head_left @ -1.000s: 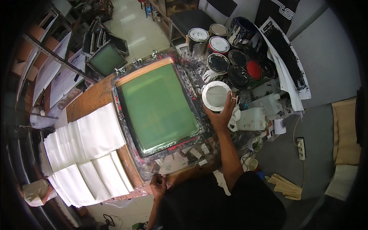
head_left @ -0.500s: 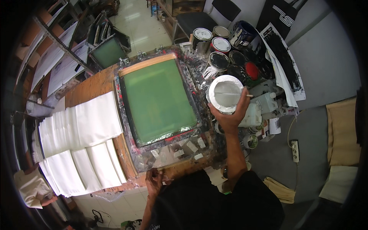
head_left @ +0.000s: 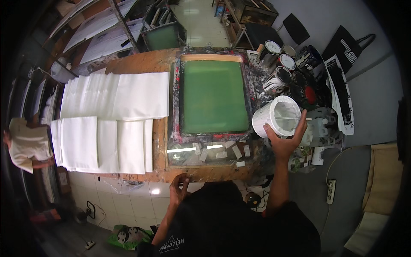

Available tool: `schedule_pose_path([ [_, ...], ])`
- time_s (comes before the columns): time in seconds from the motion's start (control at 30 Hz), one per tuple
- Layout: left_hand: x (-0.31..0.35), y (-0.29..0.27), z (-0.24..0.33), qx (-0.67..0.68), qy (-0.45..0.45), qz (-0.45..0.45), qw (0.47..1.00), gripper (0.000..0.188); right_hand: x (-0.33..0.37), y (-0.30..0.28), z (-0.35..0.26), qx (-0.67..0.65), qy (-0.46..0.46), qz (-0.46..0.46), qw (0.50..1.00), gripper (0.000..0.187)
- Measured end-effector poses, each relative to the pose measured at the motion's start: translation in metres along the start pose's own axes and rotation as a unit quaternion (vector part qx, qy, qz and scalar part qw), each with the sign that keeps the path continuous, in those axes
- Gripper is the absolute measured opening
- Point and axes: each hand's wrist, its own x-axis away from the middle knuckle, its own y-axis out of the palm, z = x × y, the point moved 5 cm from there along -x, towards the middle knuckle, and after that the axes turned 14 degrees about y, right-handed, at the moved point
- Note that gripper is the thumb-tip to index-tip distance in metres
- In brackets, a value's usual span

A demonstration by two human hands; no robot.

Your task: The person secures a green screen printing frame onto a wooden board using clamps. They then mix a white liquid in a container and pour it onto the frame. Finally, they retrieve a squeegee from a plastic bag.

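My right hand (head_left: pixel 286 143) grips a white plastic bucket (head_left: pixel 264 116) from its near right side, thumb on the outer wall and fingers along the rim. The bucket is tilted, with its mouth toward me. A thin stick (head_left: pixel 287 118) crosses the mouth, its tip poking out beyond my fingers. Whitish residue coats the inside. Left of the bucket, a screen-printing frame with green mesh (head_left: pixel 214 96) lies flat on the table. My left hand (head_left: pixel 179 188) is at the table's front edge, fingers curled in; whether they pinch anything is hidden.
White fabric sheets (head_left: pixel 143 94) lie in overlapping rows on the left of the wooden table (head_left: pixel 145 58). Paint cans (head_left: pixel 280 77) crowd the right, beside plastic jugs (head_left: pixel 319 128). Small pale pieces (head_left: pixel 221 155) lie in front of the frame. Another person (head_left: pixel 30 143) stands far left.
The view has turned, shifting the table rightward in the picture. My right hand has tipped the bucket, so more of its outer wall shows. My left hand remains near the table edge.
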Motion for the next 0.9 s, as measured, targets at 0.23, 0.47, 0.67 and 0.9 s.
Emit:
schedule_pose_path([
  [0.23, 0.019, -0.033, 0.031, -0.065, 0.069, 0.015, 0.995, 0.046, 0.079, 0.007, -0.068, -0.04, -0.136, -0.082, 0.986, 0.126],
  [0.47, 0.031, -0.079, 0.109, -0.095, 0.201, 0.062, 0.973, 0.104, 0.182, 0.028, -0.145, -0.071, -0.305, -0.151, 0.938, 0.131],
  [0.67, 0.084, -0.126, 0.105, -0.143, 0.273, 0.178, 0.934, 0.142, 0.29, 0.044, -0.194, -0.2, -0.358, -0.287, 0.866, 0.123],
  [0.9, 0.203, -0.18, 0.052, -0.155, 0.192, 0.299, 0.922, 0.128, 0.428, 0.042, -0.245, -0.286, -0.359, -0.451, 0.765, 0.122],
])
